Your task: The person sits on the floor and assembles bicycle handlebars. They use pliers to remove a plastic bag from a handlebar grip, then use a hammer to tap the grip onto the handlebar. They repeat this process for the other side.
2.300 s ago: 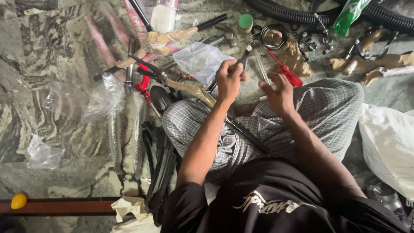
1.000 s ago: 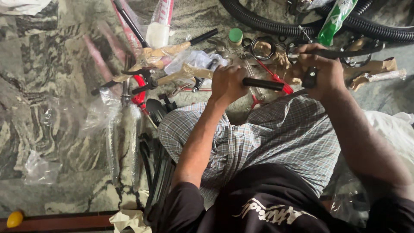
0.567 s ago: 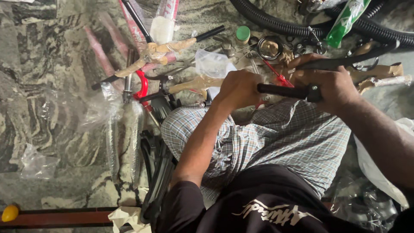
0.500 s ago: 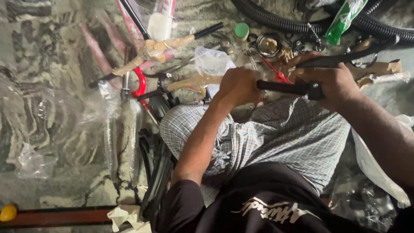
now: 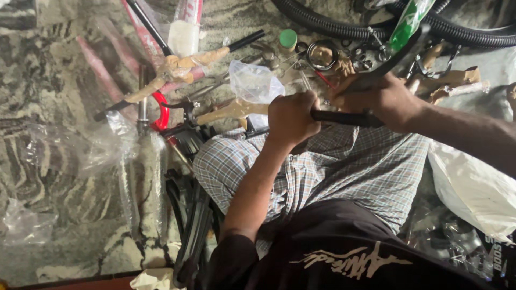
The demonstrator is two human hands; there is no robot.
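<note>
Both the left hand (image 5: 293, 117) and right hand (image 5: 384, 99) grip the black handlebar (image 5: 344, 117) tightly over the lap, its fitting seemingly unfinished amid unwrapped bicycle parts (image 5: 177, 70).

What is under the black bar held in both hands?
Under the black bar lies the checked cloth over the lap. The left hand and right hand cover its ends.

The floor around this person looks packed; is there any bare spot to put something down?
Yes: the marbled floor is bare at far left, between the red frame tubes and the crumpled plastic wrap. Ahead of both hands it is crowded: clear bag, green cap, rings, black hoses.
</note>
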